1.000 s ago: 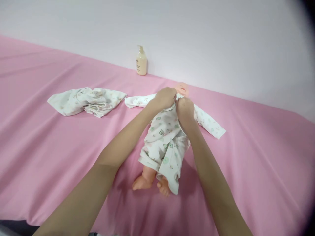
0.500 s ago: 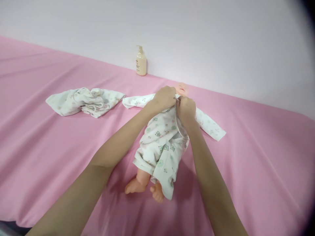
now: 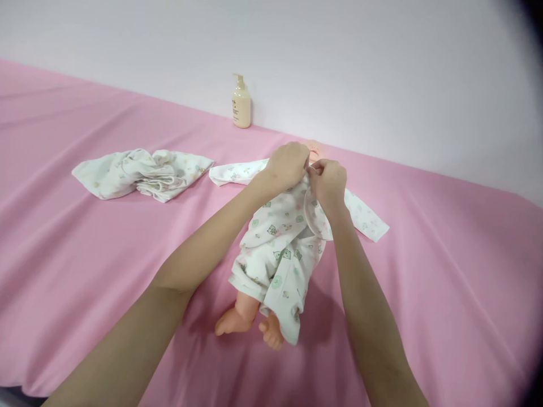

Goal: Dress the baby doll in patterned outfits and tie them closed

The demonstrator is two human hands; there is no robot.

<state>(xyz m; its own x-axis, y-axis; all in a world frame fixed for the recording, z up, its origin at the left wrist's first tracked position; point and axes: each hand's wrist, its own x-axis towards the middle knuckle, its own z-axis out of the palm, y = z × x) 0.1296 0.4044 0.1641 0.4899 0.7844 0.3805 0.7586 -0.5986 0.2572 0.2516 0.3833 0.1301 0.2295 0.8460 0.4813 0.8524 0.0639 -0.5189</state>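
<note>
A baby doll (image 3: 237, 319) lies on its back, its bare feet toward me. It wears a white printed baby shirt (image 3: 278, 217) with the sleeves spread to both sides, and matching trousers (image 3: 292, 271). At the shirt's neck, my left hand (image 3: 291, 165) is closed on the fabric, its fingertips partly hidden behind the knuckles. Right beside it, my right hand (image 3: 328, 183) pinches the shirt's edge near the collar. Both hands cover the upper chest, and most of the doll's head is hidden behind them.
A crumpled white printed cloth (image 3: 146, 175) lies to the left of the doll. Behind, a cream pump bottle (image 3: 241, 104) stands against the pale wall (image 3: 339, 68). A wrinkled pink sheet (image 3: 424, 254) covers the surface.
My right hand has shifted slightly right and turned, its fingers now pinching at the collar edge. My left hand has moved a little up and right. The doll stays in place.
</note>
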